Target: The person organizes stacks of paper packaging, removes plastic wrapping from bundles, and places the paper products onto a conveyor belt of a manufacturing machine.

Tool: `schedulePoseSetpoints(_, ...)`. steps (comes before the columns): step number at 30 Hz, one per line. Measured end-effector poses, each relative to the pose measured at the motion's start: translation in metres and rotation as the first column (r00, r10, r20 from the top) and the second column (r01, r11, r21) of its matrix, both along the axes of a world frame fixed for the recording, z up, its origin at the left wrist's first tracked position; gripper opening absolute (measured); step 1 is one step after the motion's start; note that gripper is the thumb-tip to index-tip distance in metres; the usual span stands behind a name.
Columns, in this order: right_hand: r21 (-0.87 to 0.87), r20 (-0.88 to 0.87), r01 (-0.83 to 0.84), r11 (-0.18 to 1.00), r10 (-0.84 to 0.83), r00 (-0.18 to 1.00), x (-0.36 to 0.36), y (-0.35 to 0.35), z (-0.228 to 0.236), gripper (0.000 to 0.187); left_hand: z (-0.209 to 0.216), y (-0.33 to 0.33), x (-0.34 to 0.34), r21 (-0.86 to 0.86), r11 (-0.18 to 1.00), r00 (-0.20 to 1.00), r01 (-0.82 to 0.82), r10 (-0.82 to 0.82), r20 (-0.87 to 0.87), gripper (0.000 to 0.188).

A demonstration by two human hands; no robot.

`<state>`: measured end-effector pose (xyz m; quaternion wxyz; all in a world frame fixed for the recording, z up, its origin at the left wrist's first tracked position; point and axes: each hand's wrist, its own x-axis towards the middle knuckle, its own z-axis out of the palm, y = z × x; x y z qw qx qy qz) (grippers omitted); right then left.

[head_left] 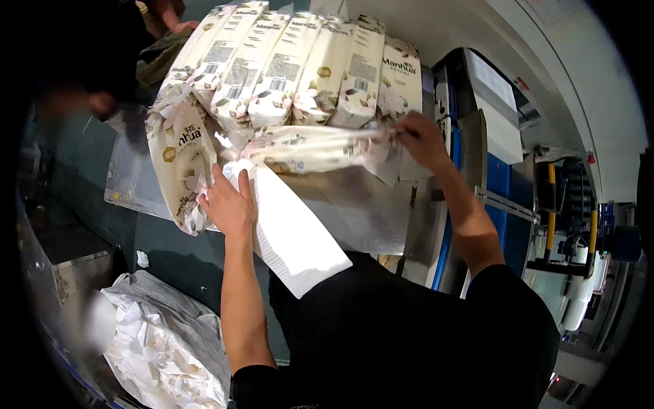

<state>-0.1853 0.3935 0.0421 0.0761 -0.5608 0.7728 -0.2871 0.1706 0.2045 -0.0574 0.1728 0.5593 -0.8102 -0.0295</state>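
Note:
My right hand (424, 142) pinches the right end of a cream floral plastic wrapper (320, 148), which stretches leftward across the table and is partly smeared by motion. The wrapper looks slack. A bare stack of white tissues (289, 228) slants from the wrapper's left end down toward my body. My left hand (230, 203) has its fingers stretched and apart, with the thumb at the upper left edge of this stack. Its fingertips lie near a wrapped tissue pack (180, 153) that leans at the table's left side.
Several wrapped tissue packs (283, 68) stand in a row at the far side of the metal table (361, 211). A large bag of white scraps (167, 341) sits at lower left. Blue-edged machinery (501, 180) runs along the right. Another person's hand (182, 26) is at the far left.

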Motion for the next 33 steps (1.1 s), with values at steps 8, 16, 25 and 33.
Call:
schedulePoseSetpoints(8,0.276,-0.375,0.332,0.902,-0.218,0.901,-0.042,0.098,-0.014,0.05,0.008,0.0,-0.008,0.064,0.998,0.991,0.009,-0.017,0.133,0.048)
schedulePoseSetpoints(16,0.495,0.698,-0.417,0.763,-0.063,0.714,0.144,0.165,-0.073,0.044,-0.003,-0.006,-0.016,0.133,0.981,0.963,-0.144,0.108,0.249,0.059)
schedulePoseSetpoints(25,0.268,0.946,-0.027,0.963,-0.258,0.198,0.158,0.154,-0.114,0.058,-0.01,-0.024,-0.015,0.197,0.972,0.927,-0.131,0.05,0.373,0.071)
schedulePoseSetpoints(33,0.266,0.906,0.149,0.952,-0.299,0.298,0.168,0.152,-0.117,0.062,-0.01,-0.027,-0.015,0.231,0.969,0.946,-0.086,0.007,0.325,0.079)
